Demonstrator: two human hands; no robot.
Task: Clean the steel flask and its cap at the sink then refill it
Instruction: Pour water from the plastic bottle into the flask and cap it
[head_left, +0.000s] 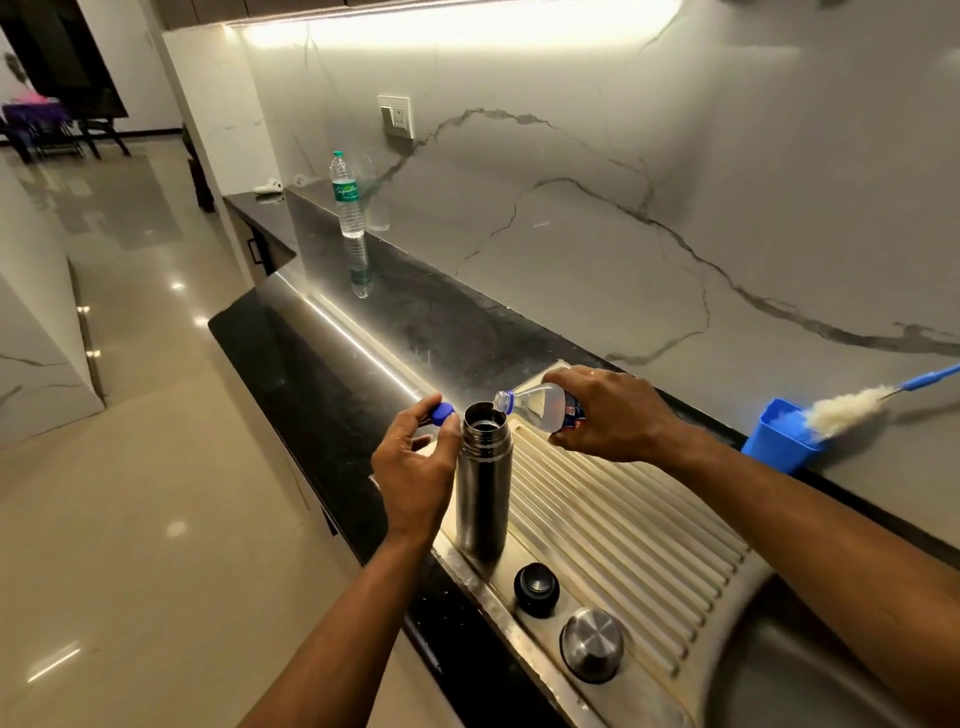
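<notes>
The steel flask (483, 493) stands upright and uncapped on the ribbed drainboard (623, 525) of the sink. My right hand (610, 413) grips a small plastic water bottle (540, 408), tipped so its mouth sits over the flask's opening. My left hand (415, 467) rests against the flask's left side and pinches the bottle's blue cap (442, 414) between thumb and fingertip. The flask's black inner stopper (536, 588) and its steel outer cap (592, 643) lie on the drainboard in front of the flask.
A blue holder (779, 436) with a bottle brush (852, 408) sits by the wall at right. A taller sealed water bottle (347, 195) stands far back on the black counter (322, 374). The sink basin (810, 675) is at lower right. Open floor lies to the left.
</notes>
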